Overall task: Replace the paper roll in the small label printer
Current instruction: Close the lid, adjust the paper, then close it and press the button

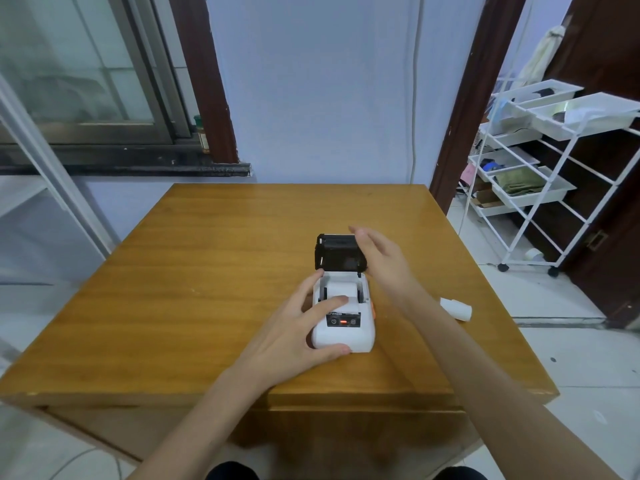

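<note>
A small white label printer sits near the middle of the wooden table. Its dark lid stands open and upright at the back. A white paper roll lies in the open bay. My left hand grips the printer's left side, thumb at the front corner and a finger resting on the paper just in front of the roll. My right hand hovers with fingers apart at the lid's right edge, holding nothing. A second white paper roll lies on the table to the right.
A white wire shelf cart with trays stands on the floor to the right of the table. A window with a dark sill is at the back left. The wall is just behind the table's far edge.
</note>
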The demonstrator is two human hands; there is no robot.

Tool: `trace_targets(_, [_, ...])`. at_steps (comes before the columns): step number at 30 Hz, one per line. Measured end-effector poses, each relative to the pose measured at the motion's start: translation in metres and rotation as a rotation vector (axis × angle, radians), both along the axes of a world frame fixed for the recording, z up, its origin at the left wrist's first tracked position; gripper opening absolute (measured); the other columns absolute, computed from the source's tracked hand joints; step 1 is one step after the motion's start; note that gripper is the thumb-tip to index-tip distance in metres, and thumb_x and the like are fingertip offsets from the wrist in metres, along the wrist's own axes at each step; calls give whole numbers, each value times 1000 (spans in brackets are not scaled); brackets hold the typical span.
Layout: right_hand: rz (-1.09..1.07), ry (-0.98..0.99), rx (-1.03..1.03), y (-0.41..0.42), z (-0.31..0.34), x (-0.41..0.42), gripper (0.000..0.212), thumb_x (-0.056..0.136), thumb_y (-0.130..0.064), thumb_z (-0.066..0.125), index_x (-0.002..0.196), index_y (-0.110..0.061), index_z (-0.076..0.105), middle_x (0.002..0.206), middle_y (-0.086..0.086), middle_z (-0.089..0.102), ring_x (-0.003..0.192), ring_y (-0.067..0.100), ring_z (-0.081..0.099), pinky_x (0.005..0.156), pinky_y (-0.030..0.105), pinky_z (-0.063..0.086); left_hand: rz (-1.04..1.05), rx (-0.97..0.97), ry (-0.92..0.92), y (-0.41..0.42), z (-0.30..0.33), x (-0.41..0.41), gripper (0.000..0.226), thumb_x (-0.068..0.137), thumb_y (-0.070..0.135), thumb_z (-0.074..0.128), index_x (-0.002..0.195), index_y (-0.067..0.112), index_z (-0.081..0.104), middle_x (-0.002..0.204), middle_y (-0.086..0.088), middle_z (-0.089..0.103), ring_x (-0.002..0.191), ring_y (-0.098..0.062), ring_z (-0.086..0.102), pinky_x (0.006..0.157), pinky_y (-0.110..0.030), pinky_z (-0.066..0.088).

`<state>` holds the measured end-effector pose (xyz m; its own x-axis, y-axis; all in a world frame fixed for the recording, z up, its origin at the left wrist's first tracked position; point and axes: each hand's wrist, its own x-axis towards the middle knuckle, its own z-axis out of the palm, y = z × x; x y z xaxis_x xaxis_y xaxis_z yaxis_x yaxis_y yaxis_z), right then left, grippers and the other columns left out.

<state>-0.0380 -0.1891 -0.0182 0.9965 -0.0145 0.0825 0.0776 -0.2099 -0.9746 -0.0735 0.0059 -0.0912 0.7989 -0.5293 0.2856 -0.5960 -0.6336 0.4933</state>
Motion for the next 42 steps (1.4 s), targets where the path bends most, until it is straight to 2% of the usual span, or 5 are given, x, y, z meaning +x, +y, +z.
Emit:
trace_targets(5, [21,-121,-64,-7,-10,-7,23,102,-22,44,104,-25,67,97,-18,68,89,-10,62,79,9,47,57,80,-99,1,2,-2,72,76,78,54,142,52,42,162,18,-23,150,-25,17,118,-48,28])
trace_targets(15, [188,-99,-160,-22,-26,-33,29,99,-24,51,124,-30,65,144,-19,47,113,-18,51,97,22,47,100,118,-215,0,3,-5,69,78,74,57,141,46,50,168,-2,-2,148,-31,18,116,-50,26])
trace_targets(28, [192,-82,-249,-22,-30,-44,31,99,-28,49,127,-29,63,147,-20,44,141,0,32,119,40,26,67,115,-249,0,4,-6,66,83,66,59,143,40,52,166,-2,16,144,-28,28,113,-45,30])
trace_targets(35, [72,-55,-37,-19,-30,-36,26,98,-15,52,112,-23,71,127,-17,61,115,-13,54,87,9,44,61,82,-217,0,5,-6,67,81,66,62,139,33,56,165,-3,22,143,-28,34,112,-46,36])
trace_targets(42, [119,139,29,-24,-33,-24,41,93,-21,62,132,-28,57,139,-6,57,131,10,49,113,35,37,47,29,-141,-1,7,-6,68,79,64,65,139,35,48,162,4,28,143,-20,34,111,-46,39])
